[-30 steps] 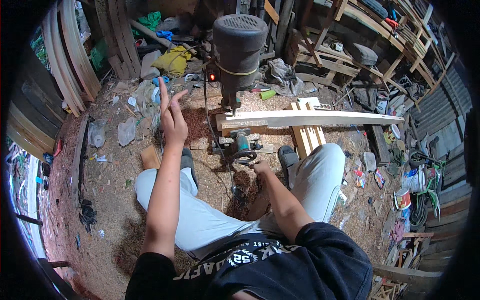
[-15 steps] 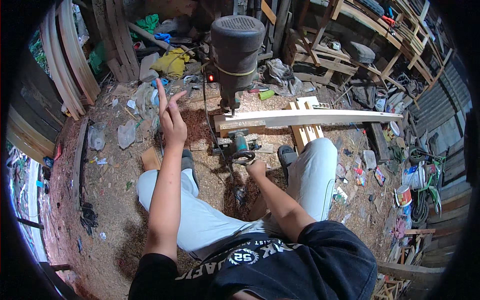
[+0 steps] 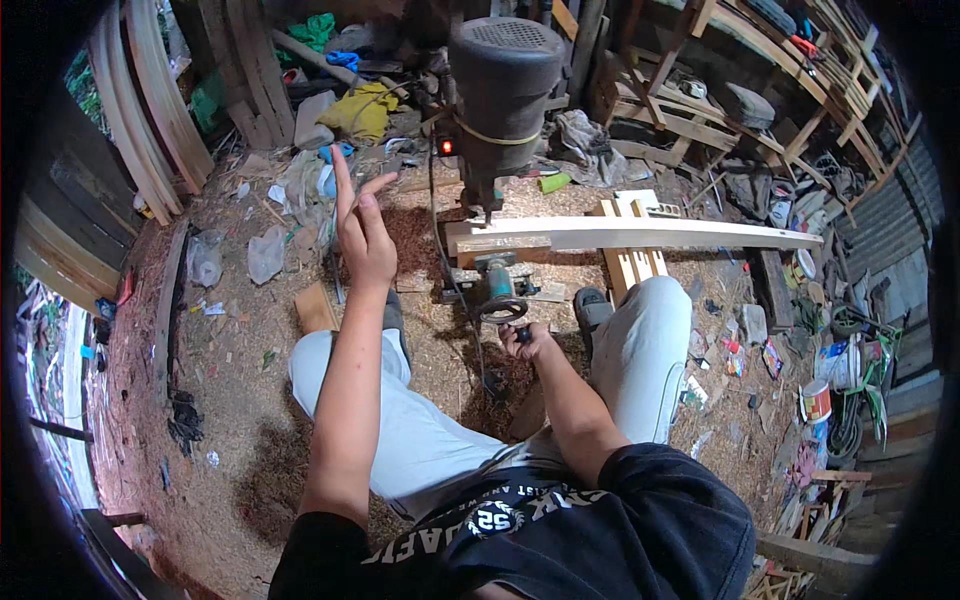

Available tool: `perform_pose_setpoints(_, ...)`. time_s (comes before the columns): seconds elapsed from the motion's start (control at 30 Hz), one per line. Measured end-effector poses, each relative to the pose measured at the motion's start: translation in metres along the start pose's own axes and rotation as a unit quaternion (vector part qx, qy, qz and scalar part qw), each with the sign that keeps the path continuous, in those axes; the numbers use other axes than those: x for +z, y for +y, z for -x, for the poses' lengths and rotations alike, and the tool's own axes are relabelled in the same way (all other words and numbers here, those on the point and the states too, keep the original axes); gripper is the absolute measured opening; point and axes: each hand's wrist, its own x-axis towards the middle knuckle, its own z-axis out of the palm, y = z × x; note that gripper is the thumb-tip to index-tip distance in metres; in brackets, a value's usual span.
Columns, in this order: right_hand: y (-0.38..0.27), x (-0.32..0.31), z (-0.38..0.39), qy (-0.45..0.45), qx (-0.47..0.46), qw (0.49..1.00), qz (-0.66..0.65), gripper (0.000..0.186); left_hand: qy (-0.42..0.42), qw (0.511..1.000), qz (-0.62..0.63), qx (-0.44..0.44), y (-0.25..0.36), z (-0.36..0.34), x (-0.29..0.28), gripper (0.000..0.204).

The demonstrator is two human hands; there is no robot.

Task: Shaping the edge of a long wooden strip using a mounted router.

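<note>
A dark mortising or drilling machine (image 3: 503,80) with a red indicator lamp stands ahead, its bit down at a long pale timber (image 3: 680,233) clamped on its carriage. Below that is a green vise (image 3: 497,282) with a black handwheel (image 3: 503,310). My right hand (image 3: 530,340) is closed on the black crank knob (image 3: 521,334) under the wheel. My left hand (image 3: 365,225) is raised left of the machine, fingers extended and spread, palm toward it, holding nothing visible. A dark power cable hangs between that hand and the machine.
A slotted wooden support (image 3: 632,265) sits under the timber. My bent legs flank the work. Leaning boards (image 3: 140,110) stand at left; stacked frames (image 3: 740,60) at back right. Plastic bags (image 3: 265,258), a yellow sack (image 3: 355,110), buckets (image 3: 814,400) and a green bicycle (image 3: 868,400) lie around.
My right hand has turned on the crank, so the black knob now shows in its fingers. The whole view has shifted slightly rightward; my left hand keeps its raised, open pose.
</note>
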Motion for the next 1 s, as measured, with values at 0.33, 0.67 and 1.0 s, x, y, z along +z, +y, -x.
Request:
perform_pose_setpoints(0.33,0.021,0.024,-0.032,0.032,-0.133,0.987,0.08,0.038,0.035,0.998,-0.039,0.03,-0.021,-0.008,-0.025,0.054)
perform_pose_setpoints(0.67,0.084,0.06,-0.055,0.104,-0.223,0.962,0.122,0.037,0.004,0.999,-0.052,-0.012,-0.031,0.002,-0.037,0.059)
perform_pose_setpoints(1.0,0.101,0.049,-0.101,0.148,-0.348,0.924,0.051,0.023,0.016,0.998,-0.059,0.004,-0.039,-0.002,-0.027,0.057)
